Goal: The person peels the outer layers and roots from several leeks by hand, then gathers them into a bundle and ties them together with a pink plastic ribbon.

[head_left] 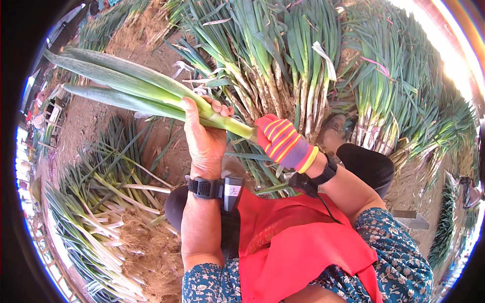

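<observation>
- The left hand grips a thick leek around its stem.
- The gloved right hand clasps its lower end.
- Leek bundles surround them.

Left fingers bare and curled, right fingers gloved and clenched, forearms forward.

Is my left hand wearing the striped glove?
No, the striped glove is on your right hand, while your left hand is bare.
</observation>
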`<state>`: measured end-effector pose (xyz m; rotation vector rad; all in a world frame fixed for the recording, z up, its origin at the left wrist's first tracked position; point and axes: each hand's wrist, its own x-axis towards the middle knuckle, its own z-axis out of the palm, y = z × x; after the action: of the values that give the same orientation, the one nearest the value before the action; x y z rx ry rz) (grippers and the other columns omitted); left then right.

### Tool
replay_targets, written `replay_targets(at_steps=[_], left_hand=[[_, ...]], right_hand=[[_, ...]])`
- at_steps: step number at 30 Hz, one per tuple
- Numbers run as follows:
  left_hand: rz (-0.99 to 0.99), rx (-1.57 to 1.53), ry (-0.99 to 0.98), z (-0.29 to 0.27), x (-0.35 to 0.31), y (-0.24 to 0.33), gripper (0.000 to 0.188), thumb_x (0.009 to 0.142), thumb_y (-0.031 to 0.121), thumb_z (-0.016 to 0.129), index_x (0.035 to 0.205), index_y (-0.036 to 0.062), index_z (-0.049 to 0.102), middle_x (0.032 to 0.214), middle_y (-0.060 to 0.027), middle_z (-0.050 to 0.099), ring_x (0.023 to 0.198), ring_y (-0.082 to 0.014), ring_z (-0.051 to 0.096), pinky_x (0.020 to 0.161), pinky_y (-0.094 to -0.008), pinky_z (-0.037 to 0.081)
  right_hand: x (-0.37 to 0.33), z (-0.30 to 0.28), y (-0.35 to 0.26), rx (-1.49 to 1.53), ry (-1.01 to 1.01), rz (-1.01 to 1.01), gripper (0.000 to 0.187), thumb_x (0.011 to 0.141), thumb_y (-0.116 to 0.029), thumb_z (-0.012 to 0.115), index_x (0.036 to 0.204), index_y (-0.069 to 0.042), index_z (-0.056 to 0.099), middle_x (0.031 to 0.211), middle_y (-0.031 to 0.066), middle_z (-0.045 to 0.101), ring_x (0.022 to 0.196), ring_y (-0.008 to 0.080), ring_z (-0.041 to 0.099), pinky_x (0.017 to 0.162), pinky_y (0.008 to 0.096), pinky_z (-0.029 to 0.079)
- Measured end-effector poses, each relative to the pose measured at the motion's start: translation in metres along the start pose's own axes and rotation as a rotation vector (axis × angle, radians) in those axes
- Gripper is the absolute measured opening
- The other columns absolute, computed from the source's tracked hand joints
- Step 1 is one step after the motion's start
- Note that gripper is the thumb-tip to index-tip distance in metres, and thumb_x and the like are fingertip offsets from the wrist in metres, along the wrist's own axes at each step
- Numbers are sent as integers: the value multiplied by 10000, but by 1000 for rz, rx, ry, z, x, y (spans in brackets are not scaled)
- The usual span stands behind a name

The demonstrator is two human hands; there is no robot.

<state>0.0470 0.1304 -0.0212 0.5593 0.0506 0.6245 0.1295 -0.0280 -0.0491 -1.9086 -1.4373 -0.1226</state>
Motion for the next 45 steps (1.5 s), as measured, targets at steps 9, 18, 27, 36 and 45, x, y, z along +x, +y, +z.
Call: replay_targets(at_steps=[9, 18, 27, 36, 45], left_hand=[[-98, 49, 56, 3, -11, -5, 551, 796, 647, 498, 849, 99, 503, 612, -12, 453, 562, -161, 434, 646, -351, 389], [-18, 11, 6, -7, -6, 30, 621, 750, 713, 480, 812, 96, 501, 568, 14, 398, 506, -125, 368, 544, -279, 334], [-28, 27, -61, -2, -3, 21, 651, 731, 739, 473, 797, 92, 499, 585, 19, 400, 510, -117, 362, 532, -269, 326], [65, 39, 295, -8, 9, -1, 84, 822, 85, 552, 850, 22, 504, 744, -75, 510, 669, -197, 516, 757, -418, 459], [181, 134, 404, -41, 4, 7, 173, 834, 144, 546, 862, -20, 497, 797, -110, 512, 760, -223, 528, 824, -406, 452]], right_hand=[[-13, 1, 27, -43, -249, 262, 151, 746, -183, 587, 746, -35, 557, 622, 187, 553, 608, 378, 556, 542, 449, 438], [-208, 11, 165, 31, -744, 621, 238, 776, -277, 581, 837, -59, 651, 834, 172, 643, 785, 333, 624, 711, 415, 497], [-26, -22, 10, 119, -139, -14, 405, 699, -302, 722, 984, -46, 591, 871, 185, 601, 795, 335, 589, 711, 417, 467], [27, 14, -13, -437, 255, -450, 334, 631, -161, 627, 951, -74, 581, 965, 89, 514, 891, 288, 521, 740, 427, 443], [-27, 41, -4, -479, -599, -396, 97, 710, -192, 604, 693, -96, 602, 678, 114, 575, 658, 262, 575, 588, 399, 465]])
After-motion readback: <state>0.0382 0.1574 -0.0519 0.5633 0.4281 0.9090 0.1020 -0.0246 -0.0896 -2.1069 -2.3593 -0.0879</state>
